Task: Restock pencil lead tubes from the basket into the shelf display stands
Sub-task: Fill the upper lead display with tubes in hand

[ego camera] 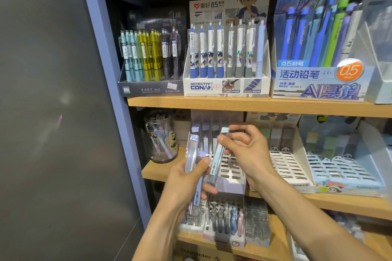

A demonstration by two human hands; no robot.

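Observation:
My left hand (186, 184) grips a bundle of clear pencil lead tubes (192, 154), held upright in front of the middle shelf. My right hand (244, 150) pinches one lead tube with a pale blue cap (218, 154) near its top, and its lower end lies against my left fingers. Right behind both hands stands a white slotted display stand (231, 167) with many empty slots and a row of tubes at its back. The basket is not in view.
A clear jar of lead tubes (161, 135) stands at the shelf's left end. More slotted stands (288, 165) (339, 169) sit to the right. Mechanical pencil boxes (227, 48) fill the shelf above, and more stands (224, 218) the shelf below. A blue shelf post (110, 82) borders the left.

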